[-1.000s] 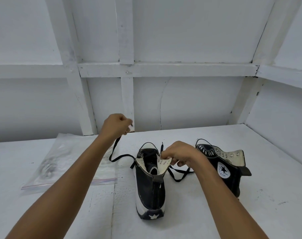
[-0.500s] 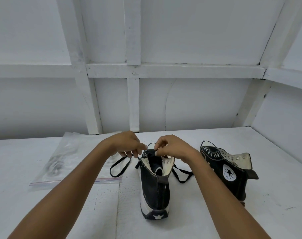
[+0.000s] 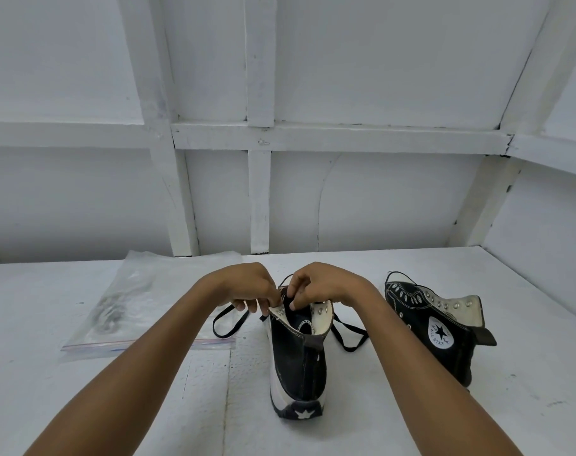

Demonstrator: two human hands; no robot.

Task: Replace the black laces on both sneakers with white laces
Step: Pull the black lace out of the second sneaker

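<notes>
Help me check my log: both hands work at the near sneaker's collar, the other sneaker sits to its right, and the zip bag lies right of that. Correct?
Only the bag is misplaced. The head view shows the zip bag left of the near sneaker. The left hand and right hand do work at its collar, with the other sneaker to its right.

A clear plastic zip bag (image 3: 141,307) lies flat on the white painted table (image 3: 526,373), to the left, its contents too blurred to make out. Behind the table rises a white wall (image 3: 378,77) crossed by upright and horizontal battens (image 3: 345,138).
</notes>
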